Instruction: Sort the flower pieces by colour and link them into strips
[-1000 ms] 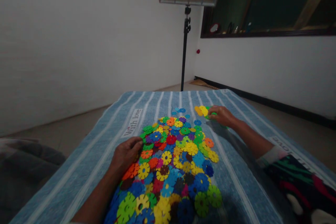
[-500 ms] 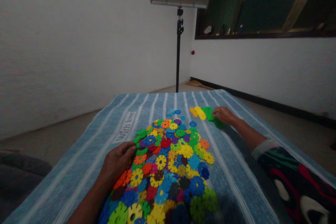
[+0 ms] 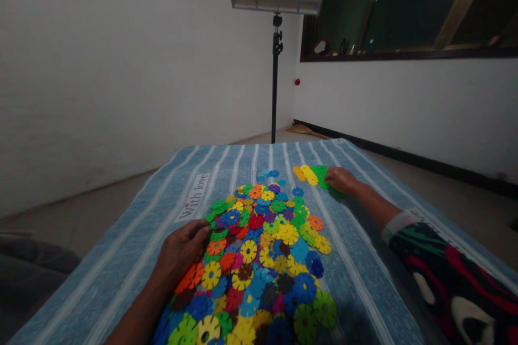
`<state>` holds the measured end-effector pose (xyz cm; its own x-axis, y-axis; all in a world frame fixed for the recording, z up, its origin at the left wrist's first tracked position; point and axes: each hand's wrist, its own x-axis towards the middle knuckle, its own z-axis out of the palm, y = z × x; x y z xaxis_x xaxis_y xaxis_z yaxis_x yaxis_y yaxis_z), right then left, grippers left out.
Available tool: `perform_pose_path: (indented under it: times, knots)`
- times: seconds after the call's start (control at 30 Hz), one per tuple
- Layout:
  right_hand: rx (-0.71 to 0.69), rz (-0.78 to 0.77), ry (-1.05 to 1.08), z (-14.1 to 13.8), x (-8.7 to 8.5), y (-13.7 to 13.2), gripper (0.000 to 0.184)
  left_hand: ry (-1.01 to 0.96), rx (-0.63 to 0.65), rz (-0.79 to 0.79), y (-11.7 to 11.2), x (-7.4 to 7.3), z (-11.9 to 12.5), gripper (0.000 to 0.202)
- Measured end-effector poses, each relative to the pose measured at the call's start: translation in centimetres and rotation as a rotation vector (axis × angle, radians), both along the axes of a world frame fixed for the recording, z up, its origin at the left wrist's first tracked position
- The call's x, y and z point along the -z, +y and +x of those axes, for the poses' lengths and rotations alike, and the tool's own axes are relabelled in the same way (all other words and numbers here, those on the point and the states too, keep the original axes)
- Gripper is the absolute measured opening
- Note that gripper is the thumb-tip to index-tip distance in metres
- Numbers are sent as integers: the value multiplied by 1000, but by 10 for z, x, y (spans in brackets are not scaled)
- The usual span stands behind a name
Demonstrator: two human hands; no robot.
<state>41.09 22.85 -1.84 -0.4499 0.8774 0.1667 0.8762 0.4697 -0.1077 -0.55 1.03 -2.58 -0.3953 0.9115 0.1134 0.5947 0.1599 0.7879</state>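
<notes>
A heap of plastic snowflake discs (image 3: 256,250) in many colours lies on the striped cloth. At the heap's left edge rests my left hand (image 3: 184,240), its fingers curled together beside green discs; whatever they may hold is hidden. Farther right, my right hand (image 3: 342,180) is closed at the end of a row of sorted discs, its fingertips down on the green snowflake discs (image 3: 321,172). Yellow discs (image 3: 309,174) and orange discs (image 3: 298,173) lie left of the green ones. A few blue discs (image 3: 272,174) sit behind the heap.
The blue-and-white striped cloth (image 3: 133,259) covers the table, with a "With love" label (image 3: 194,197) on its left part. Behind the table stands a lamp on a black stand (image 3: 274,86). A dark-framed window (image 3: 404,11) is at the back right.
My right hand has shifted slightly left and down over the green discs, and its sleeve has moved left with it. My left hand stays at the heap's edge.
</notes>
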Motion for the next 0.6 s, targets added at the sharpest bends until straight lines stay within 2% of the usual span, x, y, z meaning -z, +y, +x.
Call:
perform_pose_path:
  times: [0.17,0.27,0.37,0.6]
  knots:
    - [-18,24,-84,-2,1,-2,21,-16,-13,-2,-1,1,1,40]
    - [-110,35,-117,-7,3,-7,25,0,-7,6,-1,2,0,40]
    - [-184,49,-141,-13,5,-13,21,24,-6,12,0,3,-1,39]
    - [-194,125,-169,-15,10,-17,26,34,-10,-20,1,-3,1,39]
